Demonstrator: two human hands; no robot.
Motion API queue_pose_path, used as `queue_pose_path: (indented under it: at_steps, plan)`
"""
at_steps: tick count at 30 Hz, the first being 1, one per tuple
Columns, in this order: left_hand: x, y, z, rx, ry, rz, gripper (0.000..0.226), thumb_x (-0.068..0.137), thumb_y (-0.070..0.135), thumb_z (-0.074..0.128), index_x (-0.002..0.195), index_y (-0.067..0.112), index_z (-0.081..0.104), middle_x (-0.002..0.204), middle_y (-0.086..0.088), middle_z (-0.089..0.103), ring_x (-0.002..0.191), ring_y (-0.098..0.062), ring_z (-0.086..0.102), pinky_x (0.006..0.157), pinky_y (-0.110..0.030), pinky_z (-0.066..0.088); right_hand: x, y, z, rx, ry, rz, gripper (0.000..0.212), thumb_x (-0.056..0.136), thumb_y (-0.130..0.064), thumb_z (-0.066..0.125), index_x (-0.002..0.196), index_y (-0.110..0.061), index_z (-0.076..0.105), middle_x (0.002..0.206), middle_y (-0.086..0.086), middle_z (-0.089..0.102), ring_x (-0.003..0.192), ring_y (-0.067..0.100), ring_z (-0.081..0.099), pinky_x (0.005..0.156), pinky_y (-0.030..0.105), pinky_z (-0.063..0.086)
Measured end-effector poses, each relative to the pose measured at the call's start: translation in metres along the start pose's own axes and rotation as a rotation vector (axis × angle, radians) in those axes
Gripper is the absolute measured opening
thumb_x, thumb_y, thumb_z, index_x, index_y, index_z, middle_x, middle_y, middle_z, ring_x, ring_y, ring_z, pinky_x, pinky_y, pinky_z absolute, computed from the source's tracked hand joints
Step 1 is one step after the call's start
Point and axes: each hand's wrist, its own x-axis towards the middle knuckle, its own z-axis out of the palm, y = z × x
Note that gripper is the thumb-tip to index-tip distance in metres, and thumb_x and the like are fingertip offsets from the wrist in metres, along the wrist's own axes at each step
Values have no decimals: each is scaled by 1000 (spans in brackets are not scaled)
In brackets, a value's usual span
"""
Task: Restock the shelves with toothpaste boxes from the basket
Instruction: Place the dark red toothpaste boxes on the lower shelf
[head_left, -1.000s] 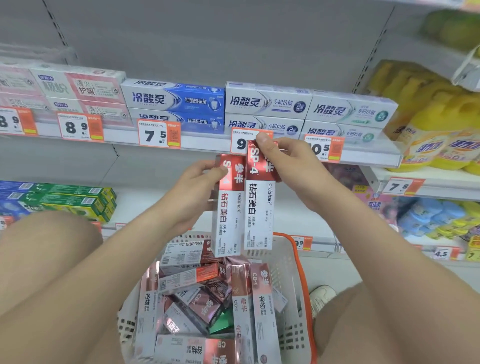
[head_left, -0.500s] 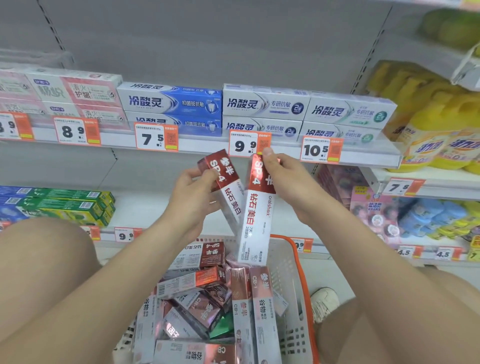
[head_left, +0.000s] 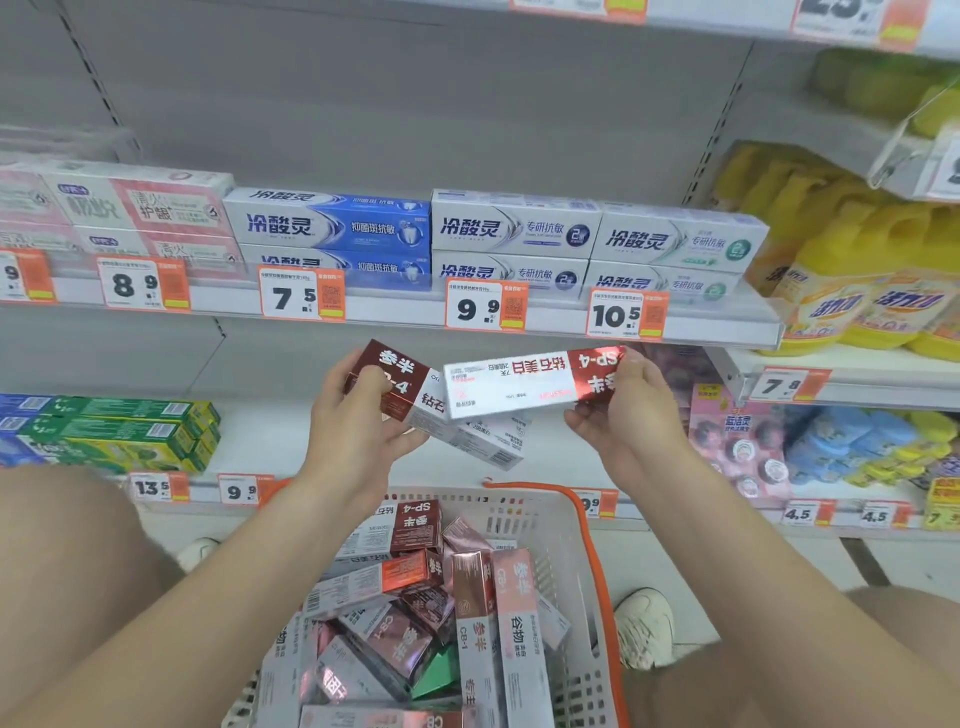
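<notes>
Shop shelves (head_left: 395, 309) fill the view, with blue and white toothpaste boxes (head_left: 467, 234) stacked two high on the upper one and price tags (head_left: 485, 306) clipped along its front edge. Yellow bottles (head_left: 857, 291) stand to the right, and green boxes (head_left: 119, 431) lie on the lower shelf to the left.

Both hands are raised in front of the lower shelf, each gripping a red-and-white box. The left hand (head_left: 358, 431) holds the left box (head_left: 415, 400) by its dark red end, thumb on top, with the box tilting down to the right. The right hand (head_left: 634, 415) pinches the right box (head_left: 519, 384) at its shiny red end – this one lies nearly level, its lettering upside down, and its white end overlaps the other box.

Below the hands sits a white basket (head_left: 550, 525) with an orange rim, heaped with more pink and red boxes (head_left: 467, 613) lying every which way. A white shoe (head_left: 644, 623) shows on the floor just beside it.
</notes>
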Motion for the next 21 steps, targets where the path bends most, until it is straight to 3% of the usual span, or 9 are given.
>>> queue_pose_path:
  at_steps: [3,7,10,12,16,18,21]
  plan:
    - [-3,3,0,-25,-30,15,39,103,13,50,140,23,55,107,-10,73,107,-40,75,96,-56,59,-7,3,-4,73,-59,72,33,112,-38,43,108,-14,65,90,11,66,66,20,55,67,35,63]
    - [-4,7,1,31,-40,39,37,104,13,49,135,30,60,103,-9,77,93,-31,76,97,-54,59,-9,6,-6,9,-187,3,30,106,-36,59,127,-16,66,102,11,76,82,23,67,78,36,63]
    - [-4,7,0,70,-29,69,36,105,17,55,138,32,59,111,-11,71,100,-32,75,96,-55,60,-5,3,-8,-13,-205,-22,46,98,-33,72,137,-12,59,112,8,78,95,23,76,87,39,60]
    - [-6,6,1,93,-22,88,35,104,20,62,137,29,58,113,-6,72,104,-34,76,95,-53,60,-6,-1,-7,22,-254,-45,45,97,-28,74,133,-4,62,109,10,78,96,25,76,84,40,62]
    - [-10,4,3,171,-75,57,12,103,24,66,112,17,68,110,-8,78,105,-32,76,101,-51,57,-10,1,-2,-110,-332,-116,38,94,-30,77,119,-2,73,107,15,79,92,26,75,90,44,60]
    - [-11,2,4,203,-119,37,17,103,27,65,114,14,69,108,-6,79,104,-30,76,103,-52,56,-13,2,1,-136,-350,-127,38,93,-33,77,114,-1,74,102,15,79,86,26,75,87,41,60]
    - [-13,-2,6,209,-175,15,22,103,30,65,118,13,66,112,-8,78,101,-29,77,103,-53,56,-15,3,6,-169,-441,-167,35,93,-29,77,117,-4,74,105,14,79,97,31,77,91,42,62]
